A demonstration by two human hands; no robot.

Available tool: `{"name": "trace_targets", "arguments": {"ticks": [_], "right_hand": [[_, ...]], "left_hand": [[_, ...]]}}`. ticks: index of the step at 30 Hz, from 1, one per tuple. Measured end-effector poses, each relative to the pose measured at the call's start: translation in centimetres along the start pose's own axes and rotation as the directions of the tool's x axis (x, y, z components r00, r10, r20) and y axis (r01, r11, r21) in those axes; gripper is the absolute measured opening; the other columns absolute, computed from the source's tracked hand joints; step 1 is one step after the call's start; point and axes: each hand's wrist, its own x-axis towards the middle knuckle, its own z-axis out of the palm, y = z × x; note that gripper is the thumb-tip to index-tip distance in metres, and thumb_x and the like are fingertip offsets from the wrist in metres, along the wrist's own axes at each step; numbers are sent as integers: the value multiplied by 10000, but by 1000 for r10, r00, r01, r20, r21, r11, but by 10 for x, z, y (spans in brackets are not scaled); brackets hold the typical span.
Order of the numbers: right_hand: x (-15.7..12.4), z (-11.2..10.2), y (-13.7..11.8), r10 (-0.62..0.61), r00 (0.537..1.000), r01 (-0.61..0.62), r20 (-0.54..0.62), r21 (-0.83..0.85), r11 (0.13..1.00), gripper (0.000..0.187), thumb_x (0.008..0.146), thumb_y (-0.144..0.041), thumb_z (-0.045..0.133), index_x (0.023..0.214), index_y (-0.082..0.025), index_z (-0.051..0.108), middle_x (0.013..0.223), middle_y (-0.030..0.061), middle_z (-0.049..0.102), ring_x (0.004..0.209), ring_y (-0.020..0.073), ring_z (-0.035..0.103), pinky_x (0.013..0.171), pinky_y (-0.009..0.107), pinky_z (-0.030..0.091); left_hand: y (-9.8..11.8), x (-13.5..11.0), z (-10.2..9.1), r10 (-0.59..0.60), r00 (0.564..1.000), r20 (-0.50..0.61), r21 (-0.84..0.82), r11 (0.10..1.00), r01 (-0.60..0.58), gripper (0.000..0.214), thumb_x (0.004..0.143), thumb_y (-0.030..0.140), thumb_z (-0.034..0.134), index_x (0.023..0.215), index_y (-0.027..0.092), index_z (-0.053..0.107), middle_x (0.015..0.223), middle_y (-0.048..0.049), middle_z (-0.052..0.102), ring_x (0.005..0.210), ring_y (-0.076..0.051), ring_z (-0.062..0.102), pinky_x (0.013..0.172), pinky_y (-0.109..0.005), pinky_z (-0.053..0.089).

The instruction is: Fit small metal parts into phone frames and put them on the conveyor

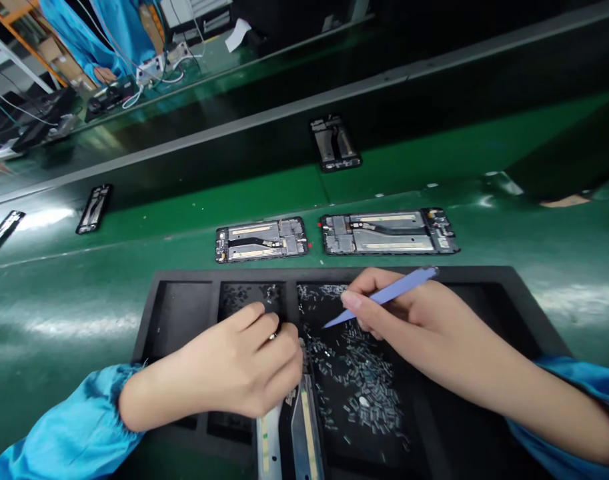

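My right hand [399,320] grips lilac plastic tweezers [384,297], their tip pointing down-left over the heap of tiny metal parts [359,380] in a compartment of the black tray [514,287]. My left hand [234,367] is curled, fingers pinched together on top of a phone frame [294,427] that lies across the tray's near part. What the left fingertips pinch is too small to make out. Both arms wear blue sleeves.
Two open phone frames [261,240] [389,232] lie on the green belt just beyond the tray. More phone frames [334,143] [94,208] [4,230] ride the far belt. A person in blue [104,33] works at the back left. Another person's hand [567,199] shows at the right.
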Motion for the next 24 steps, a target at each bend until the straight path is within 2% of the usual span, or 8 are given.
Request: {"name": "trace_targets", "arguments": {"ticks": [3,14,16,18,22,24], "right_hand": [[-1,-1,1,16,1000,-16,-3,14,1000,459,988,-612,472,739,-235,555,578,-30,507,501,127,494,463,282,333],[1,1,-2,44,999,-45,16,58,997,434,980,-606,490,766,-235,557,591,-33,484,516,127,456,481,289,315],[2,2,0,59,998,-60,8,95,994,419,977,-597,506,773,-235,557,611,-30,499,535,129,478,489,287,330],[4,3,1,70,997,-65,-21,167,984,408,968,-590,535,772,-232,552,626,-30,511,539,125,488,497,283,359],[11,1,-1,55,988,-14,-144,268,963,384,937,-576,591,806,-216,622,651,-18,551,529,121,494,494,275,402],[12,-1,-4,39,981,8,-192,241,970,382,924,-575,604,836,-209,666,679,-2,579,539,129,510,497,281,416]], "left_hand": [[6,0,-4,29,999,28,93,995,-31,237,987,200,535,1065,74,720,1094,-150,728,931,-275,707,907,-428,558],[8,7,0,16,999,-29,122,992,-13,190,969,175,561,993,63,712,1003,-158,736,851,-270,707,839,-424,570],[6,7,7,-24,996,-84,46,999,28,164,965,131,550,954,72,703,968,-149,735,826,-247,696,814,-408,564],[1,6,14,-125,987,-103,-124,986,112,172,974,108,528,900,103,684,911,-112,725,791,-203,678,790,-372,553],[-11,4,19,-353,935,22,-485,814,319,200,995,158,483,907,148,663,882,-42,708,815,-153,681,835,-341,541],[-14,1,12,-441,897,3,-562,741,367,193,1003,170,490,932,158,668,887,-26,716,839,-143,688,825,-318,542]]}}
